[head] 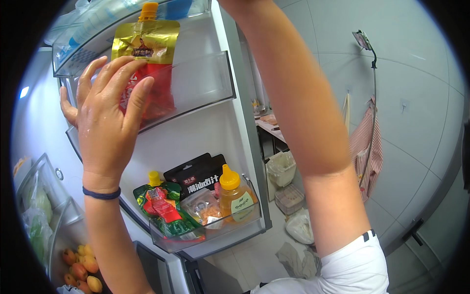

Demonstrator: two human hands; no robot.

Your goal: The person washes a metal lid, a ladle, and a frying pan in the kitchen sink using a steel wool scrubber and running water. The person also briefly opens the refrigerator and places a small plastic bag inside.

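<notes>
My left hand (108, 95) is raised before a red and gold spouted pouch (156, 79) with an orange cap. Its fingers are spread and curved, the tips overlapping the pouch; whether they touch it I cannot tell. Wet drops show on the back of this hand, and a dark band circles the wrist. The pouch stands upright in a clear door shelf (202, 81) of an opened refrigerator. My right forearm (301, 84) reaches up past the door's edge, and the right hand is out of view above.
A lower door bin (224, 232) holds a green spouted pouch (165, 209), black packets (194, 176), a small clear bag (203, 209) and a yellow-capped squeeze bottle (235, 198). Orange-yellow fruit (80, 268) fills a compartment at lower left. Beyond the door stand a lined bin (281, 167) and a phone stand (374, 88).
</notes>
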